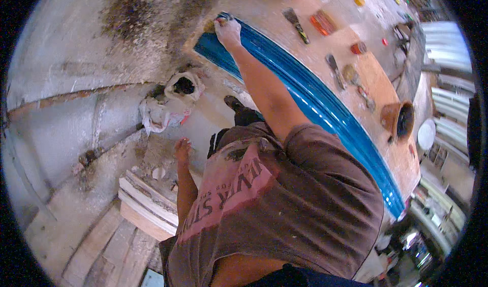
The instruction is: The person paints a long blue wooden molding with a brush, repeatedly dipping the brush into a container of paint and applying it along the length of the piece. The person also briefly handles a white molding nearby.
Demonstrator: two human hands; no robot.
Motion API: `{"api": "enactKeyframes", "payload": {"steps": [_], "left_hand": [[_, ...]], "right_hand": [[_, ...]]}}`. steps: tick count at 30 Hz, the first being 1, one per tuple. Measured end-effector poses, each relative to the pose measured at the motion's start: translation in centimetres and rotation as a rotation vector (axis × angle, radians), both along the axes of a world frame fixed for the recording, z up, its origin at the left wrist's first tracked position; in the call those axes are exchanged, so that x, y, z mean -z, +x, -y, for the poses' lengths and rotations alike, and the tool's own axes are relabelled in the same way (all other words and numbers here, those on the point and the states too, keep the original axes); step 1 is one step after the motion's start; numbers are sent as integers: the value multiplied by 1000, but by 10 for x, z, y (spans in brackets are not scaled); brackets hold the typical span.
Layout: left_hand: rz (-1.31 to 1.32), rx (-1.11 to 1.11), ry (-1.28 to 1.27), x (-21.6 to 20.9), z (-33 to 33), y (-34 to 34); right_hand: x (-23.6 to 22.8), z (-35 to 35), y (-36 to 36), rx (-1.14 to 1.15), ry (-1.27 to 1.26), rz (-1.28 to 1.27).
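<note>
A long, glossy blue moulded strip (325, 112) with lengthwise ridges runs along the near edge of the work table. At its far left end, my right hand (229, 32), whitened with dust, is closed at the strip's upper edge. Its fingers are round a small item with a reddish spot, too small to make out. My left hand (183, 148) hangs low at my left side, away from the table, with its fingers loosely apart and nothing visible in them.
On the table lie a scraper (296, 25), a second scraper (335, 71), an orange-red block (323, 23), a red-brown cup (358, 48) and a brown bucket (391, 119). An open white sack (173, 95) stands on the floor at left, near stacked boards (147, 208).
</note>
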State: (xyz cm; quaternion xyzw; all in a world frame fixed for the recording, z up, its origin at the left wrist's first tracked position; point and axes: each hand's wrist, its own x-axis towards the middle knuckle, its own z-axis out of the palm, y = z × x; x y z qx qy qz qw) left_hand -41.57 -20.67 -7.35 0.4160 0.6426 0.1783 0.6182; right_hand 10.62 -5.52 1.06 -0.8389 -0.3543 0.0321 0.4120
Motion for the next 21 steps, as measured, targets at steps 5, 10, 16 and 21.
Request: {"api": "enactKeyframes", "payload": {"steps": [5, 10, 16, 21], "left_hand": [[51, 119, -214, 30, 30, -9], [-27, 227, -362, 84, 65, -26], [52, 199, -394, 75, 116, -3], [-25, 348, -272, 60, 141, -22]], "right_hand": [[-2, 204, 3, 143, -227, -56], [-57, 520, 15, 538, -69, -281], [-74, 689, 43, 723, -826, 224], [-55, 470, 9, 505, -182, -175]]}}
